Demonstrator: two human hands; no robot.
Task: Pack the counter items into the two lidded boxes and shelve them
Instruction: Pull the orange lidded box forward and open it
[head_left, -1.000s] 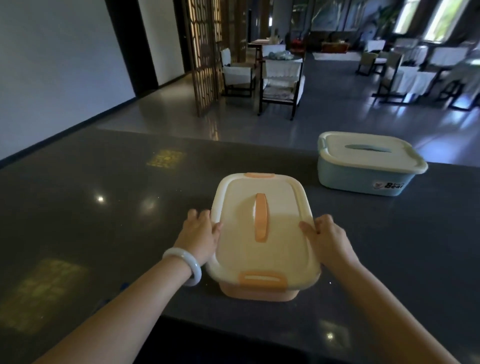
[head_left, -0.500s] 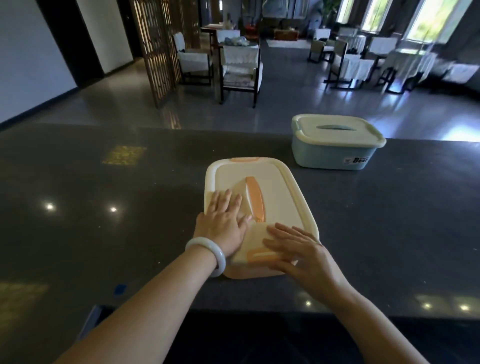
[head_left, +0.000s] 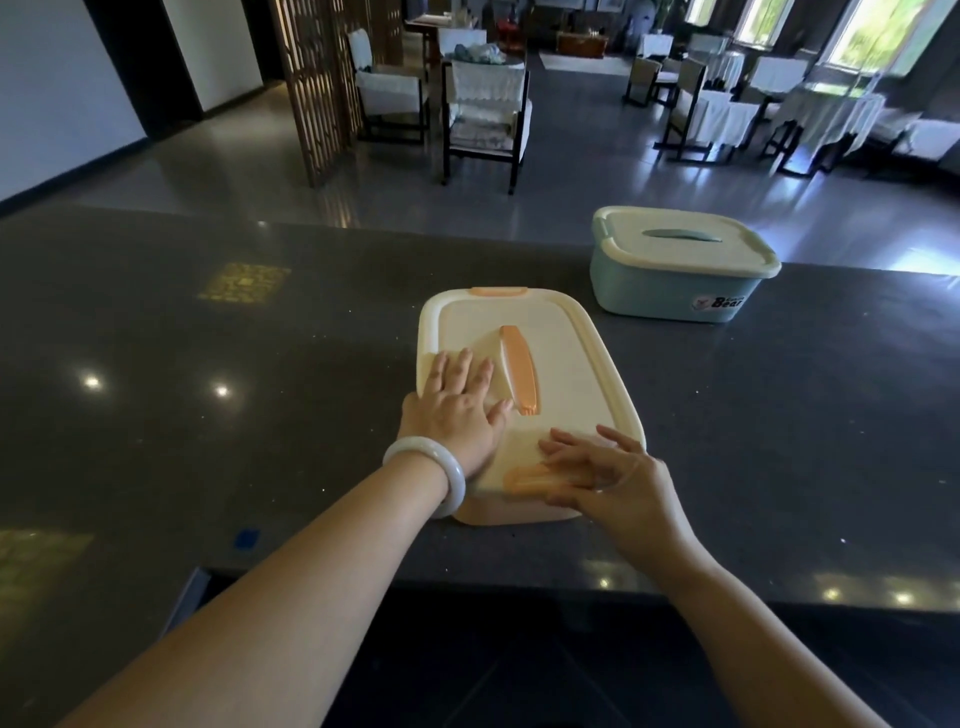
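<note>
A cream lidded box with an orange handle (head_left: 566, 358) sits on the dark counter (head_left: 208, 415) right in front of me, lid on. My left hand (head_left: 457, 410) lies flat on the lid's left side, fingers straight, beside the handle. My right hand (head_left: 608, 473) rests with straight fingers on the near orange clasp of the lid. A second box, pale blue with a cream lid (head_left: 680, 265), stands closed at the counter's far right edge.
Beyond the counter's far edge lies a shiny floor with chairs (head_left: 483, 119) and cloth-covered tables (head_left: 727, 104). A wooden lattice screen (head_left: 311, 78) stands at the left. A small blue tape mark (head_left: 247, 538) sits on the counter near me.
One second ago both hands gripped the box's sides. They then moved onto the lid, left palm flat and right fingers on the near clasp. Since half a second ago little has moved.
</note>
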